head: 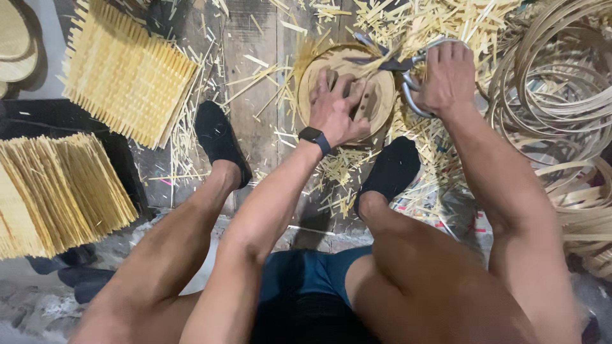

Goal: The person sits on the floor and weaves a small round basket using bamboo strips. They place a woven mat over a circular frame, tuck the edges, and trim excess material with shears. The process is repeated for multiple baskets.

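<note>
— Where's the round bamboo tray (382,105)?
— On the floor, between both feet; left hand (336,109) flat on it.
— And the shears (398,64)?
— At its far-right rim, right hand (448,76) clenched around the handles, blades pointing left.

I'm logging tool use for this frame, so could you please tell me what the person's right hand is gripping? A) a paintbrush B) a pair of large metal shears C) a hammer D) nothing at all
B: the right hand is closed around the looped handles of metal shears, whose blades reach over the rim of the round woven piece that the left hand presses down.
</note>
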